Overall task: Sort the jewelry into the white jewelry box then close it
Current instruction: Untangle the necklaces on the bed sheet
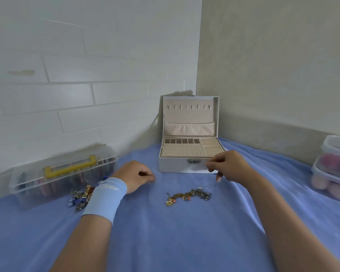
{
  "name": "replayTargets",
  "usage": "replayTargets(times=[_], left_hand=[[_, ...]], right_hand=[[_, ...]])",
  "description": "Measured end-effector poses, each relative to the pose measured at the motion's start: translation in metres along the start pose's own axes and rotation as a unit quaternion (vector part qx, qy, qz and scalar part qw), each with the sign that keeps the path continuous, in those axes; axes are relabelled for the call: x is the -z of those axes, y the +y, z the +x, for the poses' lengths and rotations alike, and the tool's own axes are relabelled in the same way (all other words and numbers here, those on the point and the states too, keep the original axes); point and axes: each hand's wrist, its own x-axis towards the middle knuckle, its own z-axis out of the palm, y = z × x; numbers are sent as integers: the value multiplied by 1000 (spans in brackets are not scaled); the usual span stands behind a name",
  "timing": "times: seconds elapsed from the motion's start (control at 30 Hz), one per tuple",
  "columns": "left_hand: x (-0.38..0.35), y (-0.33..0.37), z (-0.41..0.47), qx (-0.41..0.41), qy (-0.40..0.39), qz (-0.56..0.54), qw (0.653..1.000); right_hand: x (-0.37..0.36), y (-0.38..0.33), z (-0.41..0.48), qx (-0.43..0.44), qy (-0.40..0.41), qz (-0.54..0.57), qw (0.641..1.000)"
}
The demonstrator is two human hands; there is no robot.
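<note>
The white jewelry box (177,165) stands open at the back of the blue cloth, its lid upright and its beige tray showing small compartments and a dotted earring panel. My right hand (230,167) hovers at the box's front right corner with thumb and forefinger pinched together; whether a small piece is between them I cannot tell. My left hand (135,176), with a light blue wristband, rests curled on the cloth left of the box. A chain with charms (188,195) lies in front of the box. A second heap of jewelry (81,195) lies partly behind my left wrist.
A clear plastic case with a yellow handle (63,173) sits at the left against the tiled wall. Stacked clear containers (334,165) with pink and grey contents stand at the right edge. The blue cloth (165,232) covers the whole surface.
</note>
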Motion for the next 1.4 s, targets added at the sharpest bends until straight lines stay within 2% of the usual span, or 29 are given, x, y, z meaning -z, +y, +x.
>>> replayTargets(times=[0.1,0.17,0.33,0.5,0.67,0.83,0.93,1.03,1.13,1.2,1.27,1.4], left_hand=[[2,1,0,-5,-30,22,999],[1,1,4,-9,-23,17,1000],[-23,10,20,-16,74,23,997],[-37,15,23,-19,62,74,995],[-37,13,21,-32,57,82,994],[-38,12,20,-16,82,97,992],[-35,12,20,1,103,112,988],[-33,14,19,2,104,126,987],[-30,22,17,-31,142,132,981],[-31,32,14,-75,156,80,982],[-37,45,7,-110,110,30,987],[-55,63,-1,-106,-1,2,994]], right_hand=[[2,4,0,-5,14,-26,1000],[4,7,1,-10,17,-36,999],[2,15,2,-47,33,-126,990],[1,16,1,-83,40,-245,965],[2,5,1,-42,76,-383,920],[-3,6,0,-29,50,-424,904],[-1,10,-3,-43,55,-422,904],[1,10,-2,-21,61,-395,916],[-2,2,-4,40,40,-292,955],[-6,-4,-8,81,-17,-226,971],[-11,-6,-11,104,-85,-214,968],[-18,-3,-12,113,-162,-199,960]])
